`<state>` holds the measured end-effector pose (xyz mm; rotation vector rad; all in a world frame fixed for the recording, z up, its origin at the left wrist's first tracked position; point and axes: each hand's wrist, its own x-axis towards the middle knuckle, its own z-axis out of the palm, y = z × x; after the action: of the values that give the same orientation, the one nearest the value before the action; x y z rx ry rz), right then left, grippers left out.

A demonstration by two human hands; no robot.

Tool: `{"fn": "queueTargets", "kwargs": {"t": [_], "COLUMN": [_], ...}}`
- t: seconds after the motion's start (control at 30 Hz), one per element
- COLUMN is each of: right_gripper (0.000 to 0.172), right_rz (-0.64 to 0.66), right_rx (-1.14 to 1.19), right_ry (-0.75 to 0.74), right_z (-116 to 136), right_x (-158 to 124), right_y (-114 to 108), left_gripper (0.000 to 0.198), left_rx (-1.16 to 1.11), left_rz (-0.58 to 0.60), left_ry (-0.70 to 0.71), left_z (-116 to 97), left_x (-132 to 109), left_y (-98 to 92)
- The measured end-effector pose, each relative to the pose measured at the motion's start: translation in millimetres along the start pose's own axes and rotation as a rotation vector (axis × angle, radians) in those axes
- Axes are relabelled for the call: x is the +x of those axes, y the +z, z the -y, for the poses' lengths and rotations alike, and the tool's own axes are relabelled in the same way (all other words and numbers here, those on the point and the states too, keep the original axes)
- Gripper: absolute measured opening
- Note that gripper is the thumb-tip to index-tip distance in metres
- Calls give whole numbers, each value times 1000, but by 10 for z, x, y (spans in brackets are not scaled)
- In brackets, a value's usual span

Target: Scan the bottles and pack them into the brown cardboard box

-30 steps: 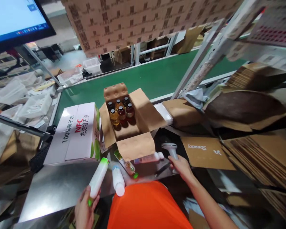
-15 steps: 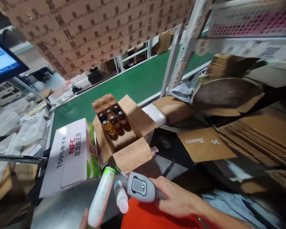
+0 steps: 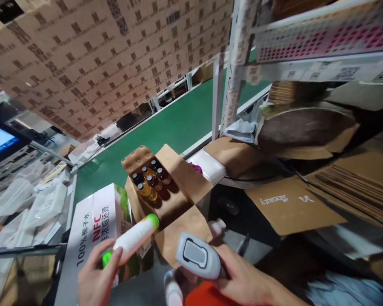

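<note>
A: Head view, lower left of the frame: the left hand (image 3: 94,282) is wrapping its fingers around the base end of a white bottle (image 3: 132,240), closed firmly on it.

B: And the bottle is lying at a slant, its long axis running from lower left up to the right, the green cap (image 3: 152,220) pointing toward the open carton (image 3: 166,199) in the middle of the frame.

A: The cap end is hanging just over the carton's near flap. Inside the carton, small amber and dark vials (image 3: 150,180) are standing upright, packed toward the far end.

B: Lower centre now: the right hand (image 3: 242,280) is gripping a grey handheld scanner (image 3: 198,256), fingers curled tight round its handle, the head facing the camera and sitting just right of the bottle.

A: The two are near each other, not touching. Below the scanner, a second white bottle (image 3: 173,292) is showing at the bottom edge.

B: Left of the carton, a white printed box (image 3: 92,225) is lying beneath the held bottle. Behind it all, a green conveyor belt (image 3: 172,123) is stretching to the upper middle, and flat cardboard sheets (image 3: 293,204) are stacked at right.
</note>
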<state>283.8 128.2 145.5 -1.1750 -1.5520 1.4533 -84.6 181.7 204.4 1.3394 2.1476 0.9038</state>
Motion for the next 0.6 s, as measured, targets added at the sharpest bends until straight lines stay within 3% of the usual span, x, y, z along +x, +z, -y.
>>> {"fn": "queueTargets", "kwargs": {"t": [0.1, 0.17, 0.27, 0.33, 0.47, 0.53, 0.6], "right_gripper": [29, 37, 39, 37, 49, 55, 58], "right_rz": [-121, -198, -223, -210, -275, -266, -237], "right_rx": [-56, -82, -53, 7, 64, 56, 39], "right_ry": [81, 144, 193, 207, 294, 327, 332], "right_z": [-255, -409, -543, -584, -664, -709, -735], "right_x": [36, 46, 31, 7, -28, -32, -41], "right_y": [36, 53, 30, -3, -43, -41, -33], "left_gripper": [43, 34, 26, 26, 41, 52, 46], "left_rx": [192, 447, 671, 744, 805, 799, 668], "left_rz": [163, 323, 438, 450, 387, 292, 252], "left_ry": [372, 514, 560, 555, 564, 585, 604], "left_z": [-509, -705, -755, -706, -681, -643, -444], "left_x": [638, 993, 1325, 1430, 1427, 1279, 962], "left_y": [499, 926, 1492, 1742, 1900, 1820, 1663]}}
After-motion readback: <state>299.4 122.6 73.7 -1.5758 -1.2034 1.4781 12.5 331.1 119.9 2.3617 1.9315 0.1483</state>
